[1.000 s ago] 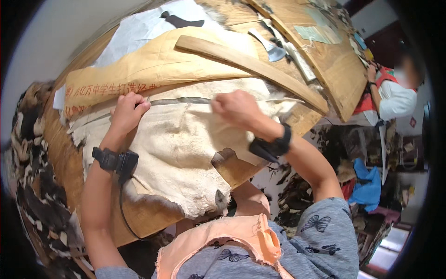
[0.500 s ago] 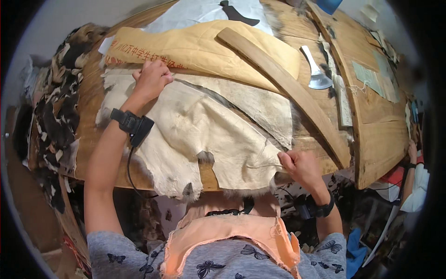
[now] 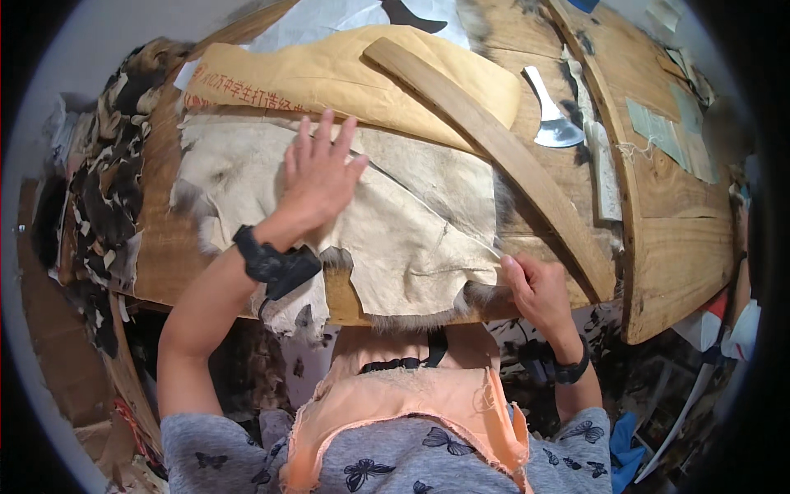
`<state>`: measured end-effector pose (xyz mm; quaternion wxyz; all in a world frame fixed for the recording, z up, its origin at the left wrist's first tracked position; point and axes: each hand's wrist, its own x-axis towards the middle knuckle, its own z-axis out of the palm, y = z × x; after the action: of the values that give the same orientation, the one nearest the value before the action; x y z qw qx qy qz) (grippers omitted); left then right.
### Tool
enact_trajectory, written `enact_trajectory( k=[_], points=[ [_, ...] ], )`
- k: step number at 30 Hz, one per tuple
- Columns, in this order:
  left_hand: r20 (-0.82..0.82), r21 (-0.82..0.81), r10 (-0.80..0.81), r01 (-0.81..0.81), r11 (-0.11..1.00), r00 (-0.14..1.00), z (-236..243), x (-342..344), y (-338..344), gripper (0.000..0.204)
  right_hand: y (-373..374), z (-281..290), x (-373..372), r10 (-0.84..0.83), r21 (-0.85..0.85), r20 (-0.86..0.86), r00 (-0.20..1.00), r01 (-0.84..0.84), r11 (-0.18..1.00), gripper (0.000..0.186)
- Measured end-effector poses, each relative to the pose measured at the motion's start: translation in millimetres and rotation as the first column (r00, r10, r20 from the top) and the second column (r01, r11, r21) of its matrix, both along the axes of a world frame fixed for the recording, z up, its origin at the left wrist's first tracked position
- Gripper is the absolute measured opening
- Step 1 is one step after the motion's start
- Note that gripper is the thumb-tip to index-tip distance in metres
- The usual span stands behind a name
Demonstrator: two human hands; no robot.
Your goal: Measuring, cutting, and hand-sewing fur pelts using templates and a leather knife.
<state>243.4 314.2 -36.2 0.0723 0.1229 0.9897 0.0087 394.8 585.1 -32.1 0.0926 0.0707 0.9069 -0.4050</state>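
I see a pale hide [image 3: 395, 222], skin side up, spread flat on the wooden table [image 3: 675, 255]. Furry edges overhang the near side.

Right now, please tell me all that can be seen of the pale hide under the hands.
The pale hide lies flat, skin side up, on the wooden table. It looks like cream leather with ragged edges and grey fur fringing its near edge, which overhangs the table. A long thin cut line crosses it. The left hand presses flat on it; the right hand pinches its near right edge.
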Motion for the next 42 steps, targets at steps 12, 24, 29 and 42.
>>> enact_trajectory(
  k=[12, 24, 29, 42],
  points=[
    [-0.081, 0.064, -0.183, 0.189, 0.980, 0.980, -37, 1, 5, 0.062, 0, -4, 17, 0.069, 0.133, 0.086, 0.994, -0.080, 0.988, 0.027],
    [-0.181, 0.030, -0.292, 0.302, 0.953, 0.939, -45, -4, 0, 0.056, -19, 4, 40, -0.062, 0.456, 0.151, 0.987, -0.014, 0.890, 0.023],
    [-0.168, 0.039, -0.278, 0.289, 0.957, 0.946, -43, -4, -3, 0.056, -6, 15, 32, -0.005, 0.497, -0.251, 0.968, 0.134, 0.857, 0.013],
    [-0.009, 0.145, -0.594, 0.588, 0.795, 0.805, -11, 44, 71, 0.053, -30, -12, 7, 0.553, 0.376, -0.472, 0.687, -0.410, 0.831, 0.022]
  ],
)
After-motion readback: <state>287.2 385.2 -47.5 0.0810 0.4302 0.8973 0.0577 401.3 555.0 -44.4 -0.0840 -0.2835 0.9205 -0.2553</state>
